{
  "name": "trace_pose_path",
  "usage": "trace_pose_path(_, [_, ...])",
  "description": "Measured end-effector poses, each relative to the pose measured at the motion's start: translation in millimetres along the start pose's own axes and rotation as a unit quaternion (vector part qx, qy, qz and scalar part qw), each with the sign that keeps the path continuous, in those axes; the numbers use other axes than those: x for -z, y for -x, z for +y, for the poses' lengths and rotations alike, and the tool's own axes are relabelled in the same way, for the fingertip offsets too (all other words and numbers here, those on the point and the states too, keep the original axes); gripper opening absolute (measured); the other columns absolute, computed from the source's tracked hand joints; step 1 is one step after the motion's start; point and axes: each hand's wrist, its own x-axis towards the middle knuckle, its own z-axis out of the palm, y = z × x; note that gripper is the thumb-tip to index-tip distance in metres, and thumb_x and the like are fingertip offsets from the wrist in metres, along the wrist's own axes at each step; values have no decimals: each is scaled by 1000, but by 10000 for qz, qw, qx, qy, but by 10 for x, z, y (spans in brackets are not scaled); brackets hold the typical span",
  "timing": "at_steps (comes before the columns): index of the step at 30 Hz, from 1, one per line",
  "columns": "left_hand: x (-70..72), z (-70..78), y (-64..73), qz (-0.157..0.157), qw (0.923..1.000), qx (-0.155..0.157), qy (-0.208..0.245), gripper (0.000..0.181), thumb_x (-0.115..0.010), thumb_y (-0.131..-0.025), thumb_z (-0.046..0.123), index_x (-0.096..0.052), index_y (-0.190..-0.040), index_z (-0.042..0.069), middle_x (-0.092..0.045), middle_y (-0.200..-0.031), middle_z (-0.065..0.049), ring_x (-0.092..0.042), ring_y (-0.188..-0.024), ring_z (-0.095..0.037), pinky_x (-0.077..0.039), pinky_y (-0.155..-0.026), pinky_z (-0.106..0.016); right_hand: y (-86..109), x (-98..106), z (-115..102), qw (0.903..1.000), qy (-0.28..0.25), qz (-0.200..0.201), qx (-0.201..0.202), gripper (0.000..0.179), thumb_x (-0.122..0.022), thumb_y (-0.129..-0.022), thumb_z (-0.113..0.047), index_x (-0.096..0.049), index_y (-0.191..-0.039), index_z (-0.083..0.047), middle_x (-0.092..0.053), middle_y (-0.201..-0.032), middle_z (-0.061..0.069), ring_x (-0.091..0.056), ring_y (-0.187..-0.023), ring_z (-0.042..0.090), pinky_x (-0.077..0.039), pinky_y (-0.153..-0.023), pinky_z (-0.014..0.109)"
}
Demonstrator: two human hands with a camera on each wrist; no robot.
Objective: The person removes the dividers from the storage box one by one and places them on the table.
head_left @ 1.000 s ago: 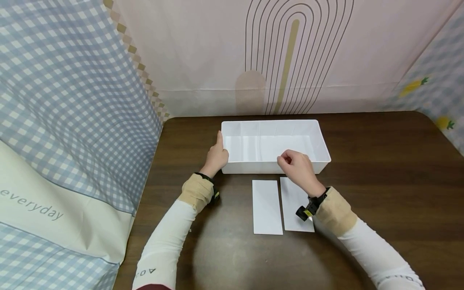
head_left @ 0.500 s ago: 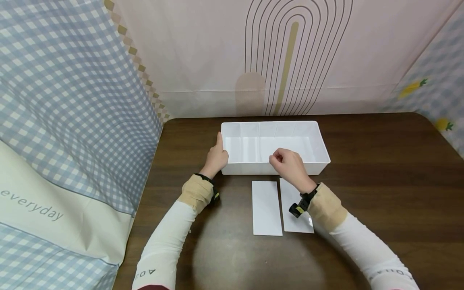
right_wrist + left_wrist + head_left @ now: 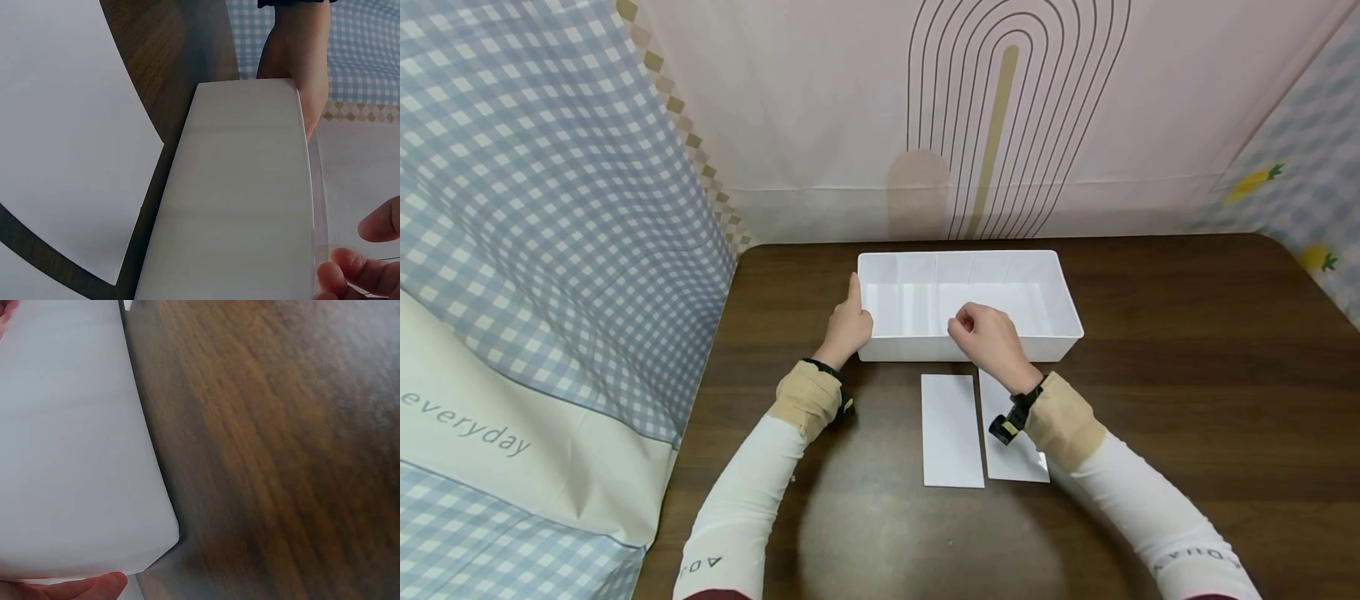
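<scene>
A long white plastic box [image 3: 910, 349] with an open top stands at the back of the table. My left hand [image 3: 846, 327] holds its left end, index finger along the outer wall and thumb at the front corner; in the left wrist view a fingertip [image 3: 111, 586] lies against that end. Over the front rim hovers my right hand [image 3: 988, 340], loosely curled. The right wrist view shows a gap between its thumb [image 3: 382, 224] and fingers [image 3: 362, 270], with nothing visible held there. Two flat white rectangular panels, a left one [image 3: 952, 431] and a right one [image 3: 1013, 454], lie before the box.
The dark wooden table [image 3: 1187, 358] extends to both sides of the box. A pale curtain [image 3: 820, 108] hangs behind it, and a blue checked cloth [image 3: 565, 167] drapes at the left. My right wrist passes above the right panel.
My right hand has moved left along the front rim of the box, its fingers staying curled. The left hand, box and panels stay where they were.
</scene>
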Motion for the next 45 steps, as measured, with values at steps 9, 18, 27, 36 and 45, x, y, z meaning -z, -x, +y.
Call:
trace_pose_path(9, [6, 15, -8, -43, 9999, 145, -24, 66, -28, -87, 4, 3, -143, 13, -37, -50, -2, -26, -38, -11, -25, -37, -22, -59, -54, -29, 9997, 167, 120, 142, 20, -47, -82, -16, -59, -72, -4, -48, -58, 3, -40, -52, 16, -31, -50, 24])
trace_pose_path(18, [-62, -65, -81, 45, 9999, 94, 10, 70, -29, -85, 3, 7, -143, 18, -35, -49, -2, -26, -38, -13, -26, -38, -25, -129, -116, -37, 9994, 320, 85, 55, 20, -46, -80, -17, -59, -74, -3, -49, -57, 4, -41, -51, 17, -30, -48, 24])
trace_pose_path(27, [30, 50, 41, 12, 10000, 21, -45, 66, -28, -86, 4, 3, -143, 11, -34, -48, 0, -24, -37, -11, -23, -36, -21, -149, -171, -40, 9987, 462, -170, -141, 19, -48, -81, -18, -57, -74, -3, -50, -58, 5, -41, -50, 16, -30, -48, 24])
trace_pose_path(36, [-9, -2, -7, 15, 10000, 18, 3, 66, -27, -86, 4, 4, -143, 12, -35, -49, -1, -25, -37, -11, -24, -36, -22, -181, -209, -42, 9979, 599, -211, -153, 19, -47, -81, -18, -55, -70, -5, -47, -55, 3, -40, -49, 16, -29, -47, 24])
trace_pose_path(45, [-12, -5, -8, 35, 10000, 5, 2, 66, -28, -86, 4, 4, -143, 12, -35, -49, -1, -25, -38, -12, -25, -37, -23, -224, -262, -16, 9968, 788, -59, -91, 20, -47, -79, -16, -49, -60, -8, -42, -52, 1, -38, -48, 15, -27, -44, 23])
